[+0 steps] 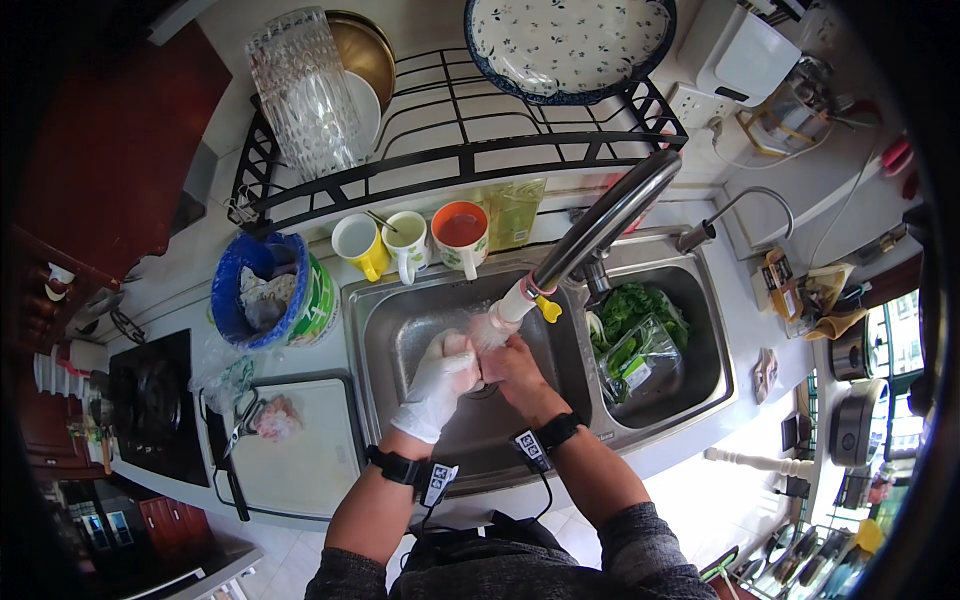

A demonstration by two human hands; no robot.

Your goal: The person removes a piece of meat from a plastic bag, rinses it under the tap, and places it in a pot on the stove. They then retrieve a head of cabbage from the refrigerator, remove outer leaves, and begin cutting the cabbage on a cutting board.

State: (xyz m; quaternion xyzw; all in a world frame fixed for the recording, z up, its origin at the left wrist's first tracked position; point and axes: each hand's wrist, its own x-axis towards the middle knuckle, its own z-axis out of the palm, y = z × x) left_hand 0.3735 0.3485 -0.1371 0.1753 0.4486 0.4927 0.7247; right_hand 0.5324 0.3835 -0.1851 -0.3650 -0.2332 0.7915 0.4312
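Under the running faucet [581, 232], both my hands meet over the left basin of a stainless steel sink [469, 469]. A white glove covers my left hand [442, 379], whose fingers are curled around something pinkish, mostly hidden. My bare right hand [517, 375] grips a pale pink piece of what looks like raw meat [487, 360] beneath the water stream. Leafy greens [637, 315] and a clear plastic package of green vegetables [637, 364] lie in the right basin. On a white cutting board [307, 457] rest scissors [244, 427], raw meat scraps [277, 420] and a black-handled knife [238, 484].
Several mugs [406, 240] stand behind the sink, below a black dish rack [465, 161] holding a patterned platter [570, 45]. A blue-lined bin [259, 292] is at the left, near a black cooktop [150, 409]. A small curved tap [697, 236] rises behind the right basin.
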